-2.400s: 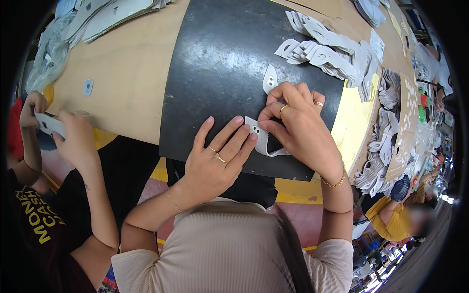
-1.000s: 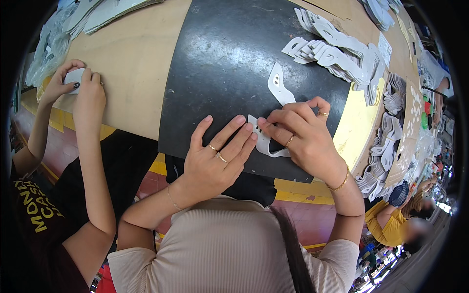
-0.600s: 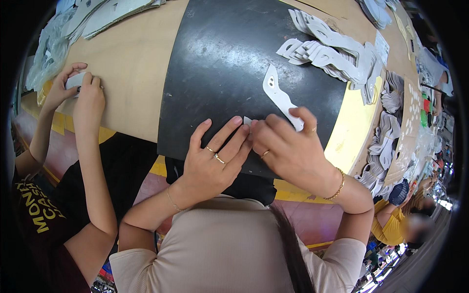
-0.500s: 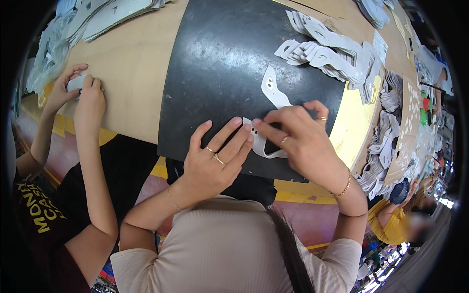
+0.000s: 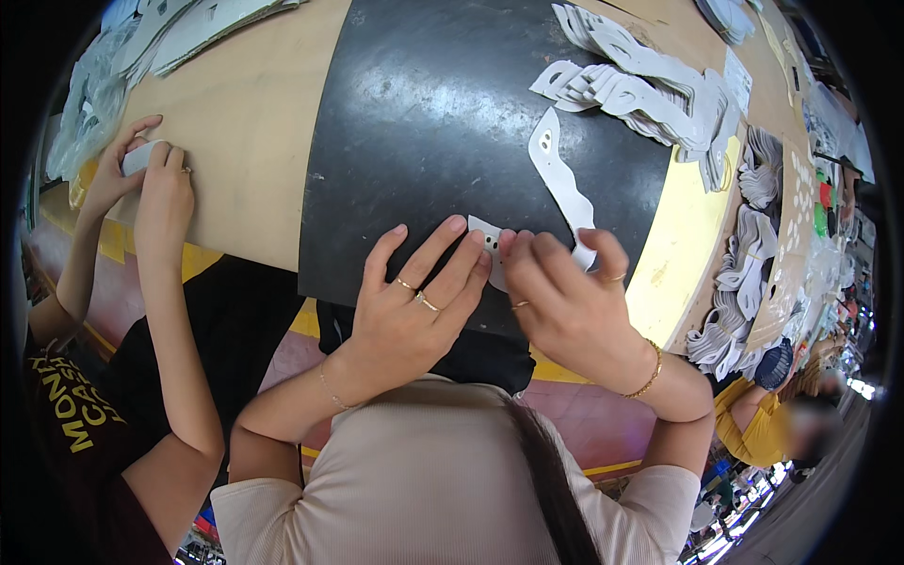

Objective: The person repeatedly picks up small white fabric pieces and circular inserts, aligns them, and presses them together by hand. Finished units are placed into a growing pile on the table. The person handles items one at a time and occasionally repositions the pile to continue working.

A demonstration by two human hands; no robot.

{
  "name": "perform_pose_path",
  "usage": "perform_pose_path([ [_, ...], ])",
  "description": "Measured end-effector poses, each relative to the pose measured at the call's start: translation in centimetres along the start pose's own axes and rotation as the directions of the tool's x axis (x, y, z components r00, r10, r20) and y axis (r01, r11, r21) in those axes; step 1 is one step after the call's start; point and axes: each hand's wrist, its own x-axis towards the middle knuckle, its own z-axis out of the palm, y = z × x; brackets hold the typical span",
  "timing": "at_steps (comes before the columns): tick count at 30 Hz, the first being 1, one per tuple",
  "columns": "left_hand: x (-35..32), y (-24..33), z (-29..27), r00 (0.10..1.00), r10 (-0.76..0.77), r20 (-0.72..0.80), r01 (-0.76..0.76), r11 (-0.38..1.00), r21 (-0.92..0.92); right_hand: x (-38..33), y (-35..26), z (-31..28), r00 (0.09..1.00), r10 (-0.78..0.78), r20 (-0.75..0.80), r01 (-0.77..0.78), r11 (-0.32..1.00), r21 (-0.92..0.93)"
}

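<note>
A small white shaped piece [image 5: 486, 247] with dark holes lies on the black mat [image 5: 414, 113] near its front edge. My left hand [image 5: 414, 306] rests flat with fingers stretched out, its fingertips on that piece's left side. From the right, my right hand [image 5: 574, 292] bends over the piece, thumb and fingers pinched at its right side and covering the rest of it. A second white curved piece [image 5: 560, 174] with holes at its upper end lies beyond my right hand, its lower end reaching the fingers.
Stacks of white cut pieces [image 5: 650, 94] lie at the mat's far right, partly over a yellow sheet [image 5: 673, 254]. More bundled pieces [image 5: 749, 245] stand further right. At left, a co-worker's hands [image 5: 151, 174] hold a white item. Flat sheets [image 5: 207, 33] and a plastic bag [image 5: 85, 118] lie behind.
My right hand has drawn slightly left and toward me, its fingers now closer to my left fingertips. The second white piece has shifted right and swung straighter. My left hand stays nearly still.
</note>
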Motion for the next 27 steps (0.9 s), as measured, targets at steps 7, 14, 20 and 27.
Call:
perform_pose_path([
  [7, 0.7, -0.2, -0.5, 0.999, -0.034, 0.033, 0.038, 0.993, -0.111, 1.4, -0.1, 0.2, 0.999, -0.045, 0.003, 0.045, 0.996, 0.076],
  [14, 1.4, -2.5, -1.3, 0.994, -0.113, 0.001, 0.102, 0.891, -0.442, -0.3, -1.0, -1.1, 0.945, 0.308, 0.109, -0.325, 0.917, 0.232],
  [20, 3.3, -1.2, -1.5, 0.903, -0.423, 0.079, 0.425, 0.850, -0.310, -0.8, -2.2, -0.5, 0.937, 0.339, 0.083, -0.348, 0.927, 0.138],
  [27, 4.0, -0.4, -1.4, 0.885, -0.449, 0.127, 0.466, 0.863, -0.196, -1.0, -3.1, -0.3, 0.928, 0.361, 0.087, -0.368, 0.926, 0.087],
])
